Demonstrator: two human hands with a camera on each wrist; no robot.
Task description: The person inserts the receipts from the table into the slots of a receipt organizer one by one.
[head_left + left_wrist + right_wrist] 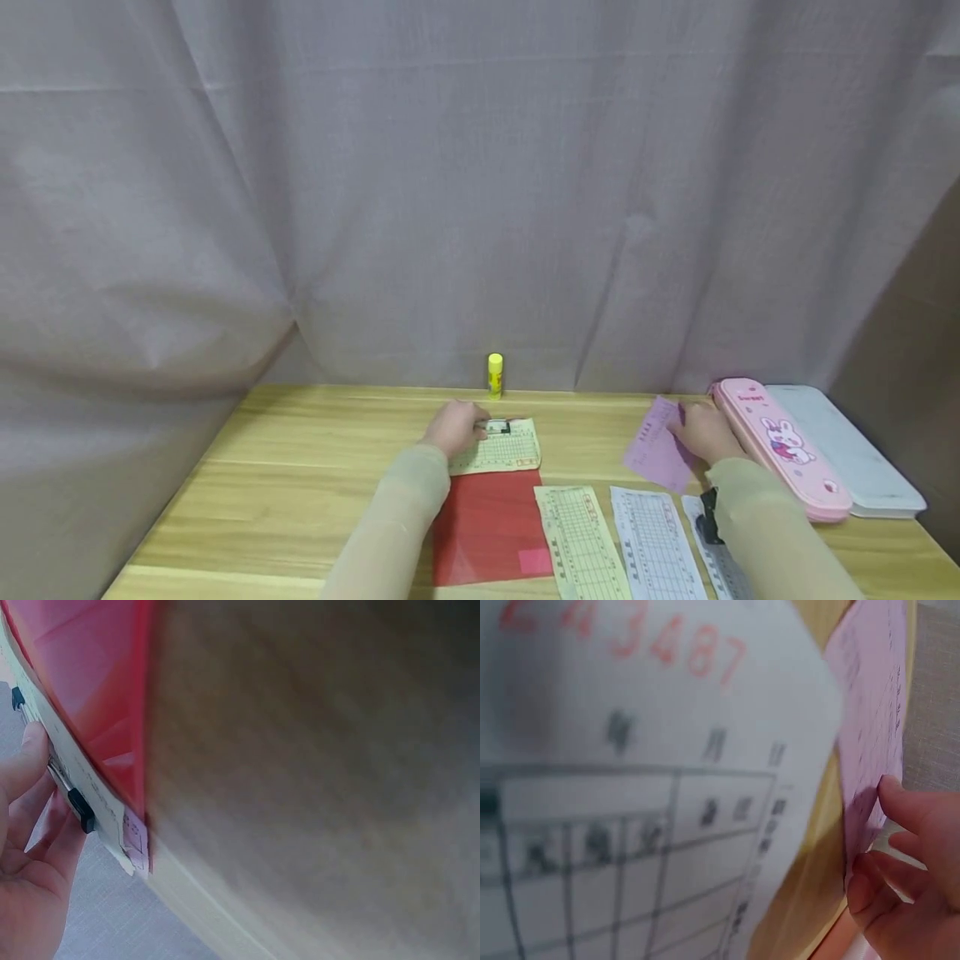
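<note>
At the far edge of a red translucent clipboard [491, 521], my left hand [453, 427] pinches its metal clip [497, 427] with black ends. The thumb lies on the clip, with the fingers behind it in the left wrist view. A yellow-green printed form [504, 450] lies under the clip, and a bit of pink-purple paper [136, 840] shows beneath it. To the right, my right hand [703, 430] holds a pink-purple printed slip [656, 450] by its right side, thumb on its face. In the right wrist view that slip [866, 697] stands tilted up from the table.
In front lie a yellow-green form [585, 542], a white form [658, 542] and another white form [716, 554] partly under my right forearm. A yellow glue stick [495, 377] stands by the curtain. A pink pencil case [783, 450] and a whitish flat case [847, 450] lie right.
</note>
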